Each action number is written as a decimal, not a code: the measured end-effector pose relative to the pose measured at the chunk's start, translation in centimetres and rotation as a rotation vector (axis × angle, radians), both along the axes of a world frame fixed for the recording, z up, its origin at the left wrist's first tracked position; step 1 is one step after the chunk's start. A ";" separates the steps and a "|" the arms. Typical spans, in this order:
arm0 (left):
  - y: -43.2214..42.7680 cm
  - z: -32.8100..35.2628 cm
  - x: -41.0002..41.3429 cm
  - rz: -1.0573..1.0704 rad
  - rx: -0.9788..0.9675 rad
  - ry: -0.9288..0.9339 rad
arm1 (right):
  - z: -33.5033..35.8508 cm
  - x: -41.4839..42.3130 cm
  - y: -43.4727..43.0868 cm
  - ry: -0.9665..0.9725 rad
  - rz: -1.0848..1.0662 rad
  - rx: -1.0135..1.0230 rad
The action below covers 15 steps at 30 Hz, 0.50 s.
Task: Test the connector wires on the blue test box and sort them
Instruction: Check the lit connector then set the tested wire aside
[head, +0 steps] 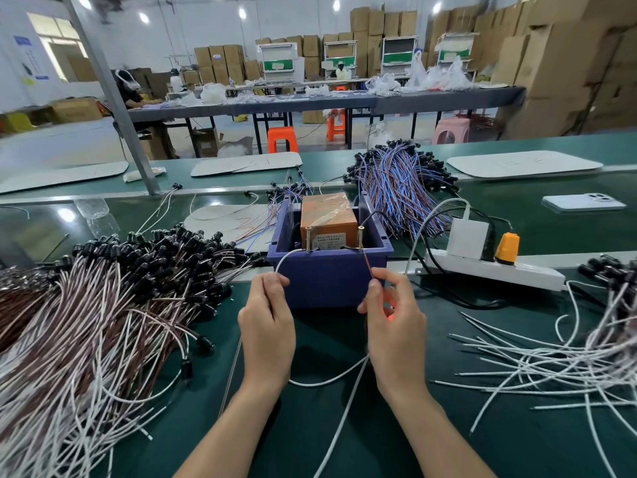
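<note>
— What kind of place is this where you work?

— It is a factory hall, a workshop where cables are assembled and checked. My worktop point(344, 426) is long and green. On it lie a big heap of wires with black connectors point(120, 288) and another heap of blue and red wires point(396, 181). A blue test box point(327, 281) stands near a white power strip point(493, 270).

— And farther away?

— Across the floor there is a long grey table point(448, 98) with plastic bags on it and orange stools point(282, 139) beside it. A person point(343, 71) sits at the far side of the hall. Brown cardboard boxes point(568, 63) are stacked high along the walls, and round ceiling lamps point(144, 17) are lit.
</note>
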<state>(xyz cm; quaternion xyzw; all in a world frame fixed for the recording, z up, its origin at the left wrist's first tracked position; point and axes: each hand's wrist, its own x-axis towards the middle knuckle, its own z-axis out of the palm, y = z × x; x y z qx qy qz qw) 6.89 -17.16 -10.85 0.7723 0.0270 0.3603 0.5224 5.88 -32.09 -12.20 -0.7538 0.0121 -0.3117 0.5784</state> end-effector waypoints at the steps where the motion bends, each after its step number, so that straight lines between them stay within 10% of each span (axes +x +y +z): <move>1: 0.0 0.0 0.0 -0.003 -0.003 0.000 | 0.0 0.0 0.0 -0.002 0.000 0.002; 15: 0.0 -0.2 0.1 -0.025 -0.026 0.001 | 0.1 -0.2 0.0 0.001 -0.015 0.018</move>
